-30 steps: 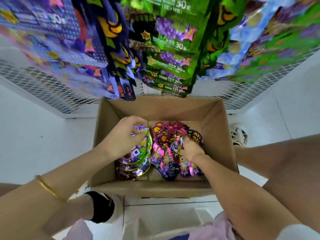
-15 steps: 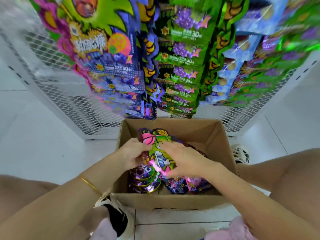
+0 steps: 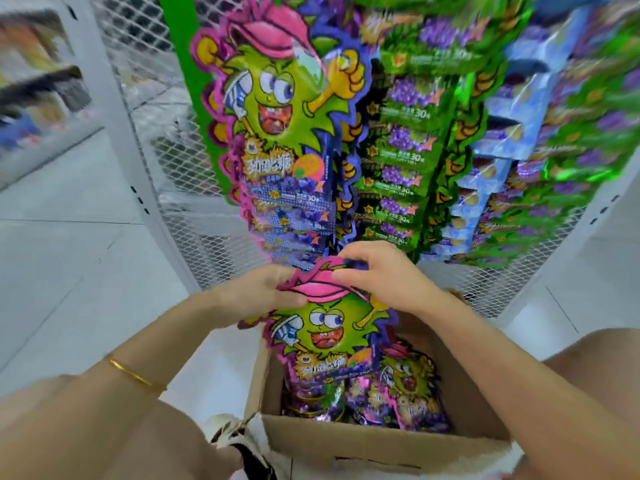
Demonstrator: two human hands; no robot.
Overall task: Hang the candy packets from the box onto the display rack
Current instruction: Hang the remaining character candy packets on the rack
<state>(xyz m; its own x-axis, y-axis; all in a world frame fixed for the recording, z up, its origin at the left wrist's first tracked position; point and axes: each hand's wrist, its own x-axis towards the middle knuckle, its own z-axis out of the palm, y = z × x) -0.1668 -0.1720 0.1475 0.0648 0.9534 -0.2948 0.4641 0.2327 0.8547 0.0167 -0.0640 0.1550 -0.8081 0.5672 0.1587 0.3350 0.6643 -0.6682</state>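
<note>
A candy packet [image 3: 323,336] with a green cartoon face and pink cap hangs upright above the cardboard box [image 3: 381,445]. My left hand [image 3: 263,292] pinches its top left edge and my right hand [image 3: 384,275] pinches the top right of the pink cap. Several more packets [image 3: 405,393] lie in the box below. On the white mesh display rack [image 3: 194,216], a column of matching packets [image 3: 277,109] hangs directly above my hands.
Green grape packets [image 3: 401,140] and blue and green packets [image 3: 519,161] hang to the right on the rack. A white upright post [image 3: 117,109] stands at the left. White floor tiles surround the box. A shoe [image 3: 239,434] sits by the box's near left corner.
Both hands have lifted one packet up out of the box toward the rack. My view has tilted upward, so the hanging packets now fill the top.
</note>
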